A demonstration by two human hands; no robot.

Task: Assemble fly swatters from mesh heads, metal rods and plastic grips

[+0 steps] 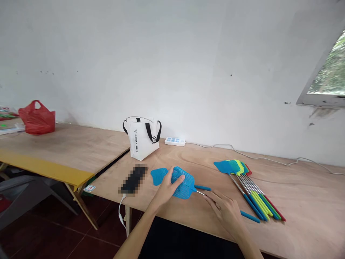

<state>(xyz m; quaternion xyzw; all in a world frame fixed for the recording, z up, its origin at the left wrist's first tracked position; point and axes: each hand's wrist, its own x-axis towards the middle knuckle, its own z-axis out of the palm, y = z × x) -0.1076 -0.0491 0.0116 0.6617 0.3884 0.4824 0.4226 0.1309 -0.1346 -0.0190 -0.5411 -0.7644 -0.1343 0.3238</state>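
My left hand [167, 189] grips the mesh head of a blue fly swatter [186, 189], its thumb lying on top. My right hand [224, 208] is closed around the swatter's thin metal rod, just beside the head; a blue handle [250, 217] sticks out past that hand. Under and behind the held head, a second blue swatter head [159, 176] rests on the table, partly covered by my left hand. A blue handle [202, 187] also lies there, its other end hidden. To the right, several fly swatters [252, 190] in blue, yellow, green and red lie side by side.
A white bag [141, 144] with black straps stands at the back, beside a white power strip [175, 141] whose cable runs along the wall. A blurred dark device [134, 179] with a white cord lies left. A red plastic bag [37, 118] sits on the neighbouring table [81, 144].
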